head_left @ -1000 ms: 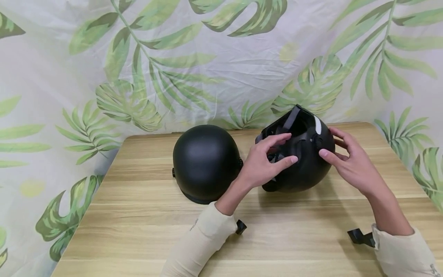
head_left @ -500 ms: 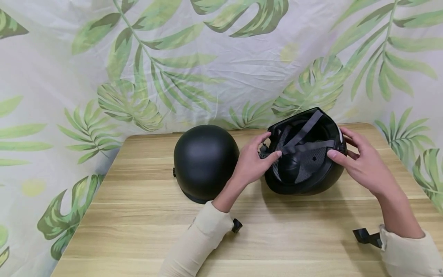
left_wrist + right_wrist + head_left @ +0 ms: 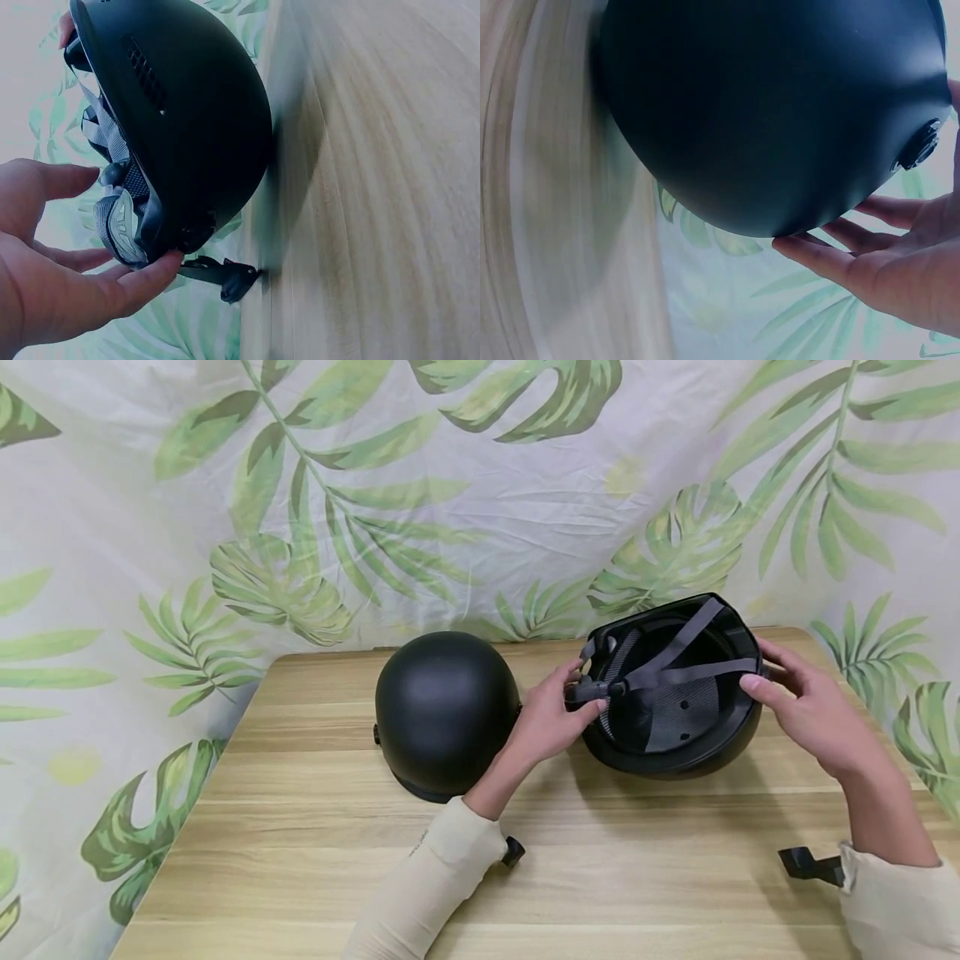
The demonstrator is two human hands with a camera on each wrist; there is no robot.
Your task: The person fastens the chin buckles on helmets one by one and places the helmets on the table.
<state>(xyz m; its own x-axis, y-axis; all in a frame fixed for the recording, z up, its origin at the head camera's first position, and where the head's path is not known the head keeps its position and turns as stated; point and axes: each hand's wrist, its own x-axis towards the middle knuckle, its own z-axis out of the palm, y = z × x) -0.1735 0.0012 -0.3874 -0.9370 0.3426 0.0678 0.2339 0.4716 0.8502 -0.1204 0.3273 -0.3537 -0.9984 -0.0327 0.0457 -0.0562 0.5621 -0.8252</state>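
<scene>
A black helmet [image 3: 697, 756] is tilted with its hollow toward me, grey chin straps [image 3: 682, 643] crossing the dark mesh lining. My right hand [image 3: 817, 714] grips its right side, thumb over the rim and fingers along the outer shell [image 3: 772, 120]. At the left side, my left hand [image 3: 550, 714] holds the edge beside the black strap adjuster [image 3: 617, 688]. The left wrist view has fingertips on the helmet's edge and the thumb close to the straps. A second black helmet [image 3: 446, 714] sits dome-up on the wooden table, left of that hand.
The wood-grain table [image 3: 300, 860] carries both helmets, and its far edge lies near a leaf-print cloth [image 3: 525, 510]. A black strap end with a clip [image 3: 238, 279] hangs by the held helmet. Black wrist mounts [image 3: 810, 866] project from the sleeves.
The held helmet has turned so its lining and straps face me, and it has shifted slightly right. My right hand has moved right with it. The other helmet stays in place.
</scene>
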